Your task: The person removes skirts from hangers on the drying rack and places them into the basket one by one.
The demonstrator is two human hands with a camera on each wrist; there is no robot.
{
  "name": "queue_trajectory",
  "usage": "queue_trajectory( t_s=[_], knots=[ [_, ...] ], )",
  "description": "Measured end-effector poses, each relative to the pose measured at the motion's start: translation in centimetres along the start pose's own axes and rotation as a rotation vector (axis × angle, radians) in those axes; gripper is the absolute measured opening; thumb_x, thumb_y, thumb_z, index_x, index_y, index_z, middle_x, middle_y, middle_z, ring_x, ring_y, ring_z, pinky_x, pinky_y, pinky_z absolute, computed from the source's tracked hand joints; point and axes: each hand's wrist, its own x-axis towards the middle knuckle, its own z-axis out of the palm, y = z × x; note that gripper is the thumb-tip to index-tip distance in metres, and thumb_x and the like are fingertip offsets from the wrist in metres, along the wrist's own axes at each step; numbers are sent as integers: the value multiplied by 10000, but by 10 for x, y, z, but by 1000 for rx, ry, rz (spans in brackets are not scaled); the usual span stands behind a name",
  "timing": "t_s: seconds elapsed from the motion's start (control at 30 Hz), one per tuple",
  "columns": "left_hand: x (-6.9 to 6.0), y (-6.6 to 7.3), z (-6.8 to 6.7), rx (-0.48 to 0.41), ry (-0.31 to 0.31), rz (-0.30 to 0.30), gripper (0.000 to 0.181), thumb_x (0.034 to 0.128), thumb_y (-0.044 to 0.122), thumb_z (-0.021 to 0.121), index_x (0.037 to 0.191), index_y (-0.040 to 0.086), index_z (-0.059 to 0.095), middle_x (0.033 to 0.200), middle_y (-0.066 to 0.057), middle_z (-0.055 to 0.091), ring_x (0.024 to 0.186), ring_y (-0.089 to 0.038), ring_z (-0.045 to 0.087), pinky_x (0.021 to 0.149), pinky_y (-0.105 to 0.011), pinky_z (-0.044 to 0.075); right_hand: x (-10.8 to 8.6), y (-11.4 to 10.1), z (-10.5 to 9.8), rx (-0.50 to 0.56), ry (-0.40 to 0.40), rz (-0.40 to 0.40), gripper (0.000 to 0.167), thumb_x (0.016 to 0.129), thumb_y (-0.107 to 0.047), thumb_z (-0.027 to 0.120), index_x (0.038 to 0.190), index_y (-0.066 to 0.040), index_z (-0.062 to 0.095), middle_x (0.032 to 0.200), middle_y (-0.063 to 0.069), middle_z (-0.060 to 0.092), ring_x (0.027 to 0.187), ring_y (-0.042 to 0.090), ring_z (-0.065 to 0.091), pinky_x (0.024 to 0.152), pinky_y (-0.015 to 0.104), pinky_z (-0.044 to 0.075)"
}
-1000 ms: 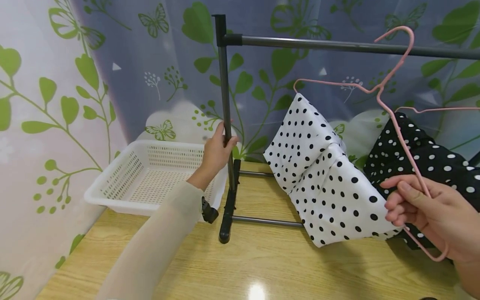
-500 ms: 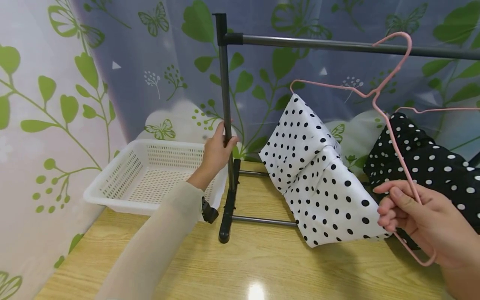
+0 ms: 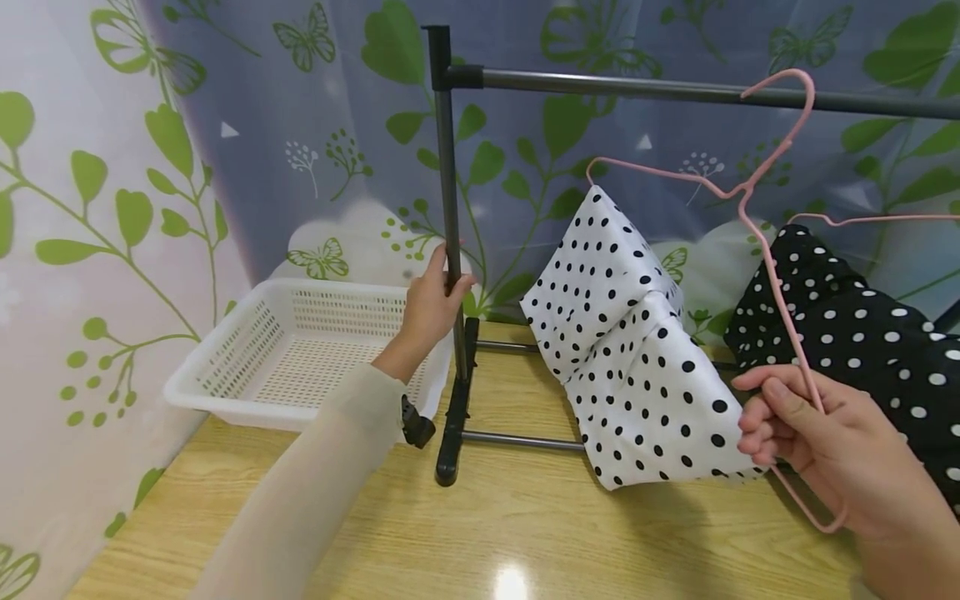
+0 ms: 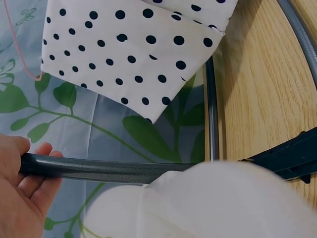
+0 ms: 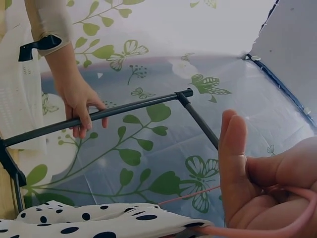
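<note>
My left hand [image 3: 430,308] grips the dark upright post [image 3: 447,175] of a clothes rack. In the left wrist view the fingers [image 4: 47,191] wrap the post. A pink hanger [image 3: 786,146] is held at its right side by my right hand [image 3: 832,450], between thumb and fingers. Folded white cloth with black dots [image 3: 622,325] hangs on this tilted hanger. The hanger's hook overlaps the rack's top bar [image 3: 600,85] in the head view; whether it touches the bar I cannot tell. In the right wrist view, pink hanger wire [image 5: 257,232] passes by the palm.
Behind the right hand hangs black cloth with white dots [image 3: 862,333] on another pink hanger [image 3: 885,218]. A white perforated basket [image 3: 225,404] stands left of the rack on the wooden table [image 3: 360,533]. A leaf-patterned curtain [image 3: 337,108] hangs behind.
My right hand has moved left with the hanger and white dotted cloth. The hook has come slightly lower, against the bar's line in view. The left hand stays on the post.
</note>
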Motion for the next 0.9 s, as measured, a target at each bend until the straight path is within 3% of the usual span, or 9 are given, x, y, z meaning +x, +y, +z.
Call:
queue_trajectory(
  t_s=[0.3,0.67,0.9],
  knots=[
    [0,-2,2,-5,15,4,502,992,181,571,1459,198,387,1002,-103,732,742,-255,691,557,-352,442,6,2,11,-24,11,1,307,1049,-10,323,1160,-7,609,854,99,679,723,190,705,579,270,560],
    [-2,-5,3,-12,27,23,492,990,192,572,1450,195,396,981,-92,735,689,-232,679,526,-335,434,9,7,18,44,-8,4,303,1048,-9,330,1156,14,612,842,101,679,719,200,707,592,277,566],
    [-2,-4,4,-20,33,26,499,985,196,581,1450,195,398,971,-108,734,708,-269,685,532,-336,430,9,9,23,13,-10,-35,313,1047,0,324,1149,4,619,829,89,680,706,186,703,584,269,563]
  ],
)
